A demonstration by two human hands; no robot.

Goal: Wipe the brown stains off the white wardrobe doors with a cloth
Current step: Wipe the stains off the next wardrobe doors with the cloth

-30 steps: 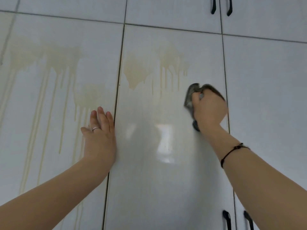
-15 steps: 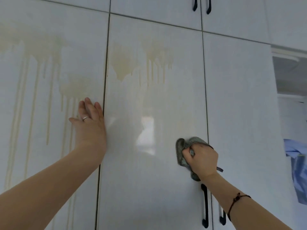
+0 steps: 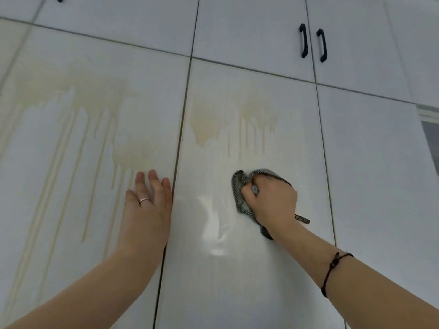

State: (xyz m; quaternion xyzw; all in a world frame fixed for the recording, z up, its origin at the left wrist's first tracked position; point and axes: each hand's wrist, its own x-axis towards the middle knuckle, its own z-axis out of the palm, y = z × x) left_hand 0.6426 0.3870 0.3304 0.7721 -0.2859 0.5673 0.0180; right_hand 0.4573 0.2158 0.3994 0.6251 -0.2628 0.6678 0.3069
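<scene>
White glossy wardrobe doors fill the view. The left door (image 3: 71,186) carries broad brown stains (image 3: 78,98) with long drips running down. The middle door (image 3: 237,269) has two smaller brown patches (image 3: 204,124) with short drips near its top. My left hand (image 3: 148,207), wearing a ring, rests flat with straight fingers on the left door beside the gap. My right hand (image 3: 273,200) grips a bunched grey cloth (image 3: 240,193) and presses it against the middle door, below the patches.
Two black handles (image 3: 312,42) hang on the upper cabinet doors at top right. A plain white door (image 3: 380,186) lies to the right. A grey opening (image 3: 431,141) shows at the far right edge.
My right hand with the cloth came back up the middle door from near the lower handles and sits just under the stains. My left hand kept its place.
</scene>
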